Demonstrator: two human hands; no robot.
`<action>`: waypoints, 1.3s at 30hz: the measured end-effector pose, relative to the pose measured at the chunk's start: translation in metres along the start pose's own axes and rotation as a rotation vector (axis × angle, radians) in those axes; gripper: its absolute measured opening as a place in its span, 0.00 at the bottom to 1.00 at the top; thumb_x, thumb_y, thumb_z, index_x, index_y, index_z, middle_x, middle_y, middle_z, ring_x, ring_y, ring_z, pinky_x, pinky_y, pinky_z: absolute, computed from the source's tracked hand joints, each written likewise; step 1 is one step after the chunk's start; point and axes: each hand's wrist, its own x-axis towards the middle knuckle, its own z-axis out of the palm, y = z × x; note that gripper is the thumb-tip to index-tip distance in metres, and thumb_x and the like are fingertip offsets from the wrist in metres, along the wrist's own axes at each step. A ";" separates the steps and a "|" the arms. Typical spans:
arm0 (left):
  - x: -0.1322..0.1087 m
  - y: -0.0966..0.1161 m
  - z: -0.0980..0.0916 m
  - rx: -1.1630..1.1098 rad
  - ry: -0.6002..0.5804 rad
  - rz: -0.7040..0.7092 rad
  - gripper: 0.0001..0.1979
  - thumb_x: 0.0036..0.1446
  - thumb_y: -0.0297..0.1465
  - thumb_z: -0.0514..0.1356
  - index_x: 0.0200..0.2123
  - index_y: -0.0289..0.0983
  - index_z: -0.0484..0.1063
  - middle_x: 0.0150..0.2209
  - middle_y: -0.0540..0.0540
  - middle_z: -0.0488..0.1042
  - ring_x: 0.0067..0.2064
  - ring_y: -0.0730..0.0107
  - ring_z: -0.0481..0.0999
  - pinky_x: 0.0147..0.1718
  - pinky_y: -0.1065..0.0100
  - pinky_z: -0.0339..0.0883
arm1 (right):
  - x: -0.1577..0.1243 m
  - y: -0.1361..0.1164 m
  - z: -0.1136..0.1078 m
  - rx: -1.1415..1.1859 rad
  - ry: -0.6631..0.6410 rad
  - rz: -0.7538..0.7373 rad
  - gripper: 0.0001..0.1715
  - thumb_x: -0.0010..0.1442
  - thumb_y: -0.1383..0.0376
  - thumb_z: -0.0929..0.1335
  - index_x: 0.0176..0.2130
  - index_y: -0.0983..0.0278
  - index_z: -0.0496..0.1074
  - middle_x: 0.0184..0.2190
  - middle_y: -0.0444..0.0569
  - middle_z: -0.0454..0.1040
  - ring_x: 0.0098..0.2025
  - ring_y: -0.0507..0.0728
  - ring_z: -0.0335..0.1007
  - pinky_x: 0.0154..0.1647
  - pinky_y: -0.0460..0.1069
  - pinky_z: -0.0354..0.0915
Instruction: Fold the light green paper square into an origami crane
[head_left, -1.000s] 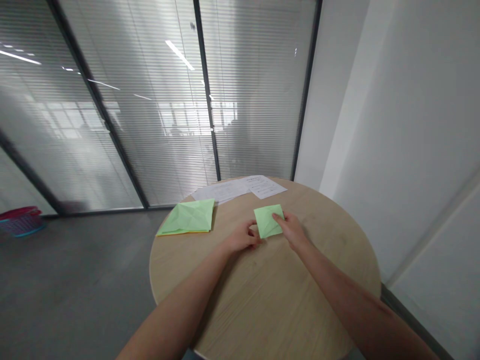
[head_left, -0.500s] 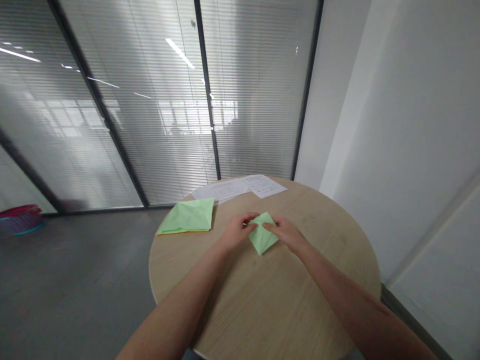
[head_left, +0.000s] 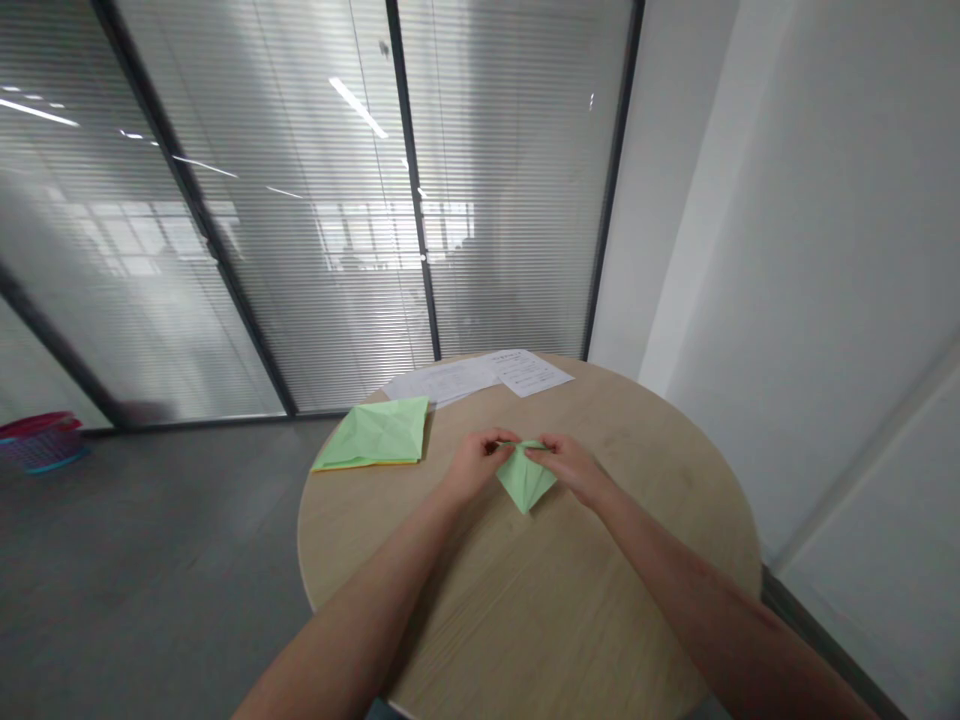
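Note:
A small folded sheet of light green paper [head_left: 526, 484] is between my two hands over the table, its lower point towards me and its upper part bent over into a nearly straight top edge. My left hand [head_left: 481, 462] pinches its left upper corner between thumb and fingers. On the opposite side, my right hand [head_left: 568, 464] grips the right upper corner, thumb on the front face. The fingertips behind the paper are partly hidden.
The round wooden table [head_left: 525, 620] carries a stack of green paper [head_left: 382, 432] at left, with a yellow edge beneath. Printed white sheets [head_left: 529, 372] lie at the far edge. A glass partition with blinds [head_left: 345, 250] and a white wall [head_left: 825, 250] stand beyond; a basket [head_left: 43, 442] is on the floor.
The paper's top corner, which stood up as a point, is now folded over between the fingers. Both hands have stayed in nearly the same place.

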 end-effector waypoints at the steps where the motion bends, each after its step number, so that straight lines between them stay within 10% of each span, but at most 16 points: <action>1: 0.000 -0.001 0.000 -0.012 -0.004 -0.005 0.08 0.57 0.29 0.62 0.37 0.35 0.82 0.34 0.43 0.82 0.34 0.63 0.77 0.37 0.65 0.69 | 0.000 0.000 0.000 -0.003 0.013 0.000 0.23 0.51 0.51 0.75 0.41 0.65 0.80 0.37 0.50 0.82 0.37 0.58 0.76 0.40 0.50 0.67; 25: 0.004 -0.013 0.002 0.012 0.033 -0.042 0.07 0.53 0.24 0.62 0.31 0.35 0.81 0.37 0.42 0.83 0.37 0.62 0.78 0.42 0.63 0.69 | -0.004 -0.006 0.004 0.128 0.011 0.067 0.27 0.56 0.49 0.72 0.49 0.61 0.75 0.43 0.51 0.81 0.40 0.58 0.76 0.39 0.49 0.69; 31: 0.004 -0.010 0.002 -0.138 0.055 -0.066 0.14 0.56 0.28 0.62 0.45 0.34 0.79 0.42 0.41 0.83 0.43 0.60 0.79 0.46 0.61 0.70 | -0.001 -0.001 0.000 0.112 -0.006 0.026 0.27 0.54 0.52 0.74 0.50 0.62 0.74 0.42 0.51 0.82 0.38 0.57 0.78 0.39 0.49 0.70; 39: 0.006 -0.016 -0.001 -0.012 -0.047 -0.215 0.14 0.52 0.40 0.64 0.30 0.34 0.80 0.24 0.49 0.75 0.27 0.69 0.69 0.29 0.67 0.61 | -0.001 0.001 0.002 0.032 -0.026 -0.041 0.24 0.54 0.53 0.75 0.47 0.61 0.75 0.37 0.48 0.81 0.35 0.57 0.77 0.35 0.48 0.69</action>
